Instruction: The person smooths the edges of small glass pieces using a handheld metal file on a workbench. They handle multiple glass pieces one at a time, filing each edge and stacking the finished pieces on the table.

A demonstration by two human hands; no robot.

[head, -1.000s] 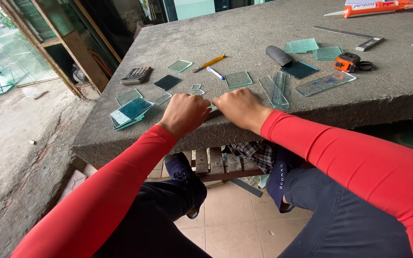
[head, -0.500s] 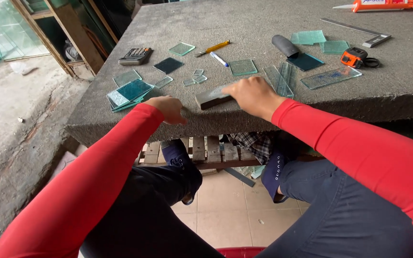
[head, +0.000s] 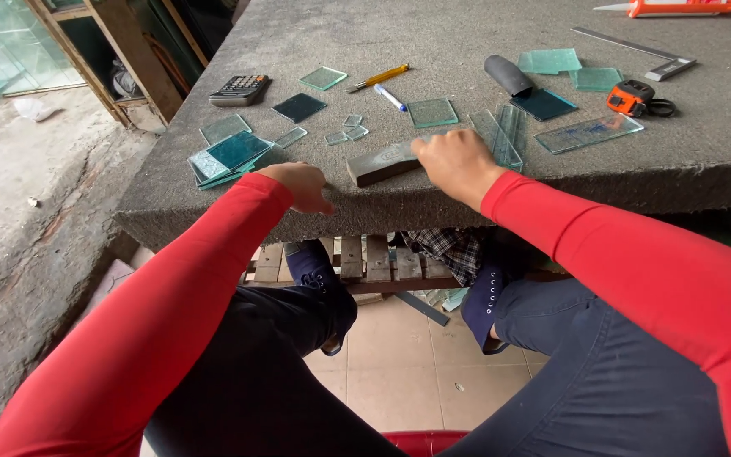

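Nearest the camera, two red sleeves reach forward over dark trousers to the grey felt-covered tabletop [head: 552,182]. The left hand [head: 302,184] rests at the near edge with its fingers curled down over the rim, holding nothing that can be seen. The right hand [head: 454,161] is closed around one end of a sharpening stone [head: 382,162], a dull grey rectangular block lying flat near the front edge, between the two hands; its far end is hidden under the fingers, and whether anything lies beneath the hand cannot be told.

Just left of the left hand is a stack of glass pieces [head: 228,156], greenish at the edges; how many sheets it holds is hard to count. Beyond the stone lie about four tiny glass offcuts [head: 344,131], and to the right two long clear strips [head: 501,135] lie side by side.

Further back sit one calculator [head: 240,89], one yellow pencil-like tool [head: 380,78], one small white-and-blue marker [head: 390,97], one dark rolled pad [head: 508,74], one orange tape measure [head: 632,97] and one metal square [head: 636,51]. At the top edge an orange sealant gun [head: 687,7] is cut off by the frame.
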